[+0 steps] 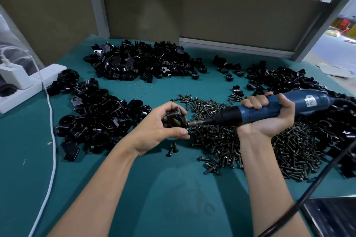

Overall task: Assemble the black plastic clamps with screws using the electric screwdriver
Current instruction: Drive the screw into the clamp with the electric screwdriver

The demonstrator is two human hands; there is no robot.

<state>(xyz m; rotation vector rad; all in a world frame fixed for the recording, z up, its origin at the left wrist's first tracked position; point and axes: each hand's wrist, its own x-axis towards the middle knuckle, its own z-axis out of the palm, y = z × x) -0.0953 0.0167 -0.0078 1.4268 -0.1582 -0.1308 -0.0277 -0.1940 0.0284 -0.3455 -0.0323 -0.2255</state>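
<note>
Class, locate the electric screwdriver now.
Head view, centre-right: the right hand holds the electric screwdriver over the screw pile, tip at the clamp in the left hand.

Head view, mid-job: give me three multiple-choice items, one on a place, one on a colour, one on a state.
1. Where is the loose screw pile? A) on the mat beneath the right hand B) in a metal tray C) on the floor
2. What colour is the body of the electric screwdriver? A) red B) blue C) yellow
3. What is the left hand doing? A) lying flat B) holding a clamp at the driver's bit C) hanging empty
Key: 1 A, screws spread across the teal mat under that hand; 2 B, blue housing behind a black nose; 3 B, fingers pinch the clamp against the bit.
</note>
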